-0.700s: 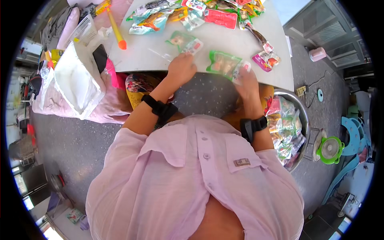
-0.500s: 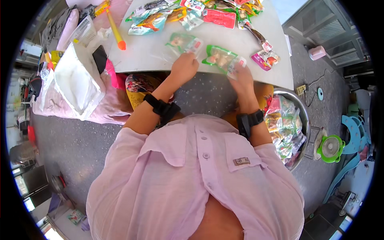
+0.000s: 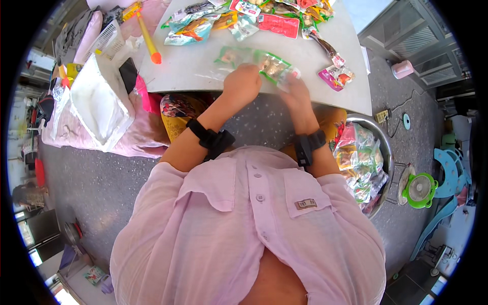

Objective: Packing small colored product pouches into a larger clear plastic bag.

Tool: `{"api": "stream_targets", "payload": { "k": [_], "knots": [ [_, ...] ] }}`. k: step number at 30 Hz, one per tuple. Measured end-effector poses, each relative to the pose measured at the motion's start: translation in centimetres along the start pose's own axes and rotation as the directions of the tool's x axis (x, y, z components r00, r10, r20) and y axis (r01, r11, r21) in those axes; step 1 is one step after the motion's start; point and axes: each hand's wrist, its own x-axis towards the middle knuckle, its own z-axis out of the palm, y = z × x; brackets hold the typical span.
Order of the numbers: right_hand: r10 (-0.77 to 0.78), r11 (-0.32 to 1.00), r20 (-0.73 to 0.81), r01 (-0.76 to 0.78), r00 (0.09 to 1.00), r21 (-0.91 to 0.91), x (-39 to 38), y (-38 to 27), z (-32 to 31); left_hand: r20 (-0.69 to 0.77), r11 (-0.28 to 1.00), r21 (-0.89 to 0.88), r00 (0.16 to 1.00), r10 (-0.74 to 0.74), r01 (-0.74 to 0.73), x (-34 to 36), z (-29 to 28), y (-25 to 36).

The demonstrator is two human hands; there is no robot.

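Over the near edge of the white table (image 3: 193, 76), my left hand (image 3: 242, 84) is closed on a clear and green snack packet (image 3: 231, 56), which blurs a little behind the knuckles. Close beside it, my right hand (image 3: 296, 94) grips the end of a second clear packet (image 3: 274, 66) with green edges and pale brown pieces inside. The two packets nearly meet, and I cannot tell whether they touch. A purple and white packet (image 3: 336, 79) lies apart on the table to the right, below a long dark packet (image 3: 325, 47).
Many colourful snack packets (image 3: 277, 24) are heaped at the table's far side. A metal basin (image 3: 390, 157) full of packets stands by my right side. At left, a white foam box (image 3: 101, 109) rests on pink cloth near a yellow-handled tool (image 3: 146, 38). A green fan (image 3: 421, 189) is at right.
My right hand has moved left with its packet, toward the other one. My left hand has shifted slightly right and turned, its knuckles now covering more of its packet.
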Motion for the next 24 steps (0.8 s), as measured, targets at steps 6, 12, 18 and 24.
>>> {"api": "stream_targets", "payload": {
  "k": [6,12,18,24],
  "knots": [
    [-0.098,0.963,0.27,0.16,0.958,-0.219,1.4,2.7,0.7,0.015,0.996,0.085,0.999,0.041,-0.042,-0.2,-0.2,0.8],
    [0.042,0.728,0.327,0.195,0.944,-0.657,0.4,1.9,2.1,-0.039,0.986,0.147,0.996,0.083,-0.076,-1.4,-0.1,0.6],
    [0.149,0.376,0.219,0.15,0.964,-0.914,-0.3,0.0,2.6,-0.024,0.997,0.056,0.998,0.051,-0.05,-2.7,0.7,0.1],
    [0.207,0.7,0.4,0.151,0.893,-0.698,0.7,2.3,2.8,-0.088,0.995,0.006,0.991,0.099,-0.099,-3.1,0.9,-0.4]
  ]
}}
